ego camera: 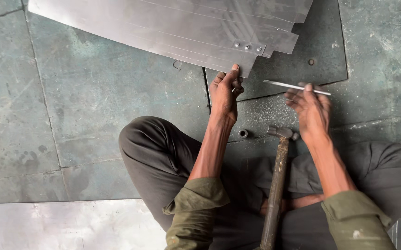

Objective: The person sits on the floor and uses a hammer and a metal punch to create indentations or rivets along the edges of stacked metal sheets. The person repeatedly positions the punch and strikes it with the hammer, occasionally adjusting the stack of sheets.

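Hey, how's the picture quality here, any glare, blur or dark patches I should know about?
Head view: soft, even light; mild glare on the stacked metal sheets and the sheet at bottom left; the right hand holding the thin metal strip is slightly motion-blurred; the left hand is sharp; the lap around the hammer is dim.

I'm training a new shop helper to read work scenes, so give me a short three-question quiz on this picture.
1. True or false: the right hand holds the hammer.
2. What does the left hand touch?
A) the stacked metal sheets
B) the small metal ring
C) the hammer
3. Fill in: the hammer lies between the person's ____.

Key
1. False: it holds a thin metal strip; the hammer lies untouched.
2. A: its fingers press the edge of the stack.
3. Legs, its head toward the dark floor plate.
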